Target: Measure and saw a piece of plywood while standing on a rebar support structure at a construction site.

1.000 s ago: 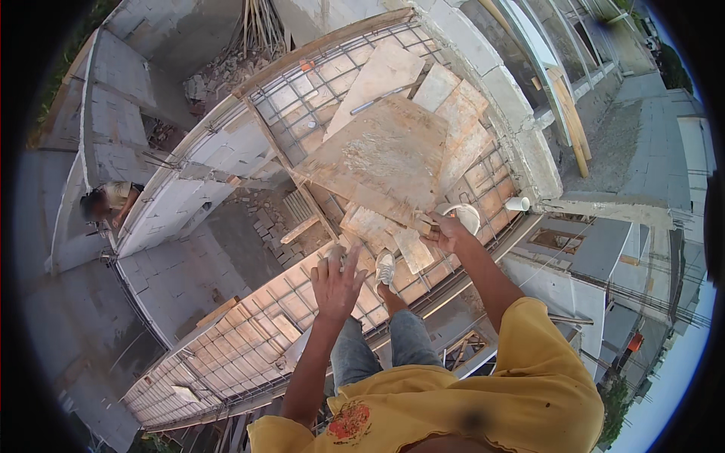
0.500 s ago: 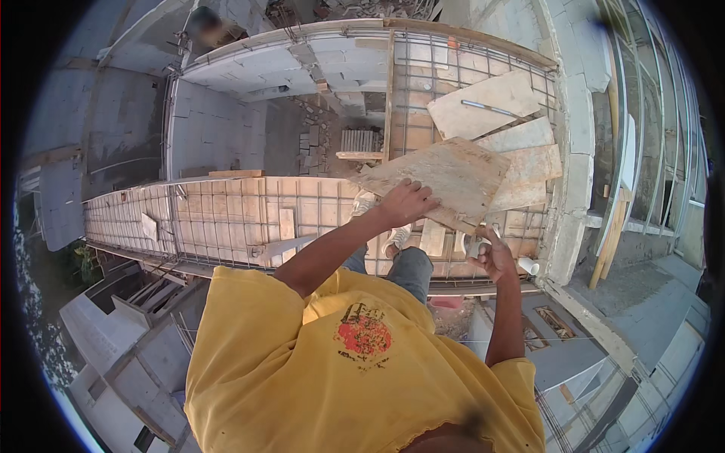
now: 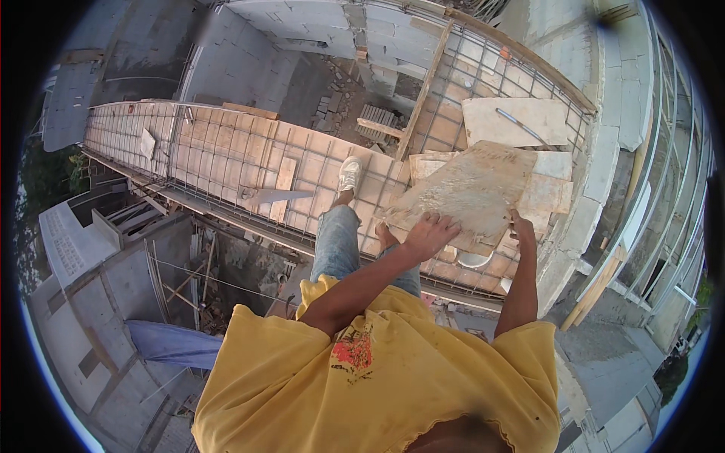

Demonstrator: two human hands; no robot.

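A worn, pale plywood board [image 3: 470, 185] lies tilted in front of me, over other boards. My left hand [image 3: 433, 235] is closed on its near edge, the fingers bent over the top face. At the board's right corner, my right hand [image 3: 521, 226] grips the edge with thumb and fingers. Under and behind it lie more plywood pieces [image 3: 551, 192], and a flat pale panel [image 3: 483, 121] with a thin metal bar [image 3: 521, 124] on it. Part of a white round thing, perhaps a pipe end [image 3: 474, 260], shows below the board's near edge.
A rebar grid [image 3: 226, 151] covers the wooden formwork underfoot. What looks like a handsaw [image 3: 279, 195] rests on it at left, near a loose plank [image 3: 285, 177]. Beyond a timber edge [image 3: 427, 90] is a deep drop with rubble. A block wall [image 3: 581, 204] borders the right side.
My body and view have turned, and my left foot has stepped left. The board has shifted nearer the stacked pieces, and my right hand has come onto its corner.
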